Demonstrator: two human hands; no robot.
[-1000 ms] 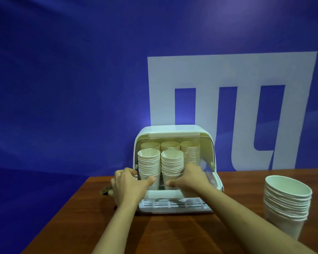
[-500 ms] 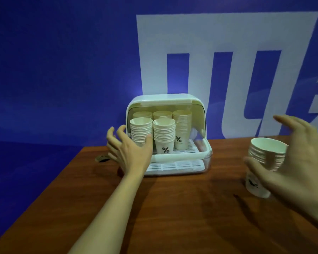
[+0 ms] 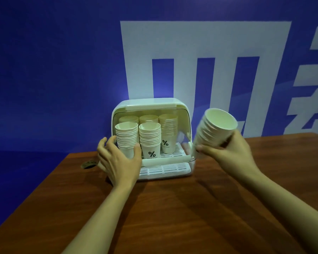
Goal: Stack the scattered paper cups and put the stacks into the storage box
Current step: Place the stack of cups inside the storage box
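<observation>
A white storage box [image 3: 151,105] with its front lid raised stands at the table's back edge. Several stacks of cream paper cups fill it; the front left stack [image 3: 127,136] and the front middle stack [image 3: 150,140] stand at the opening, and a taller stack [image 3: 168,131] is behind on the right. My left hand [image 3: 119,158] is spread in front of the front left stack, thumb touching its base. My right hand [image 3: 231,153] grips another cup stack [image 3: 214,129], lifted and tilted in the air just right of the box.
The brown wooden table [image 3: 173,208] stretches toward me. A round cable hole [image 3: 89,165] lies in the table left of the box. A blue wall with a white logo rises right behind the box. The table's left edge runs diagonally near my left arm.
My right hand has closed on the cup stack that stood on the table at the right, lifted it and carried it toward the box. My left hand stays by the front left stack.
</observation>
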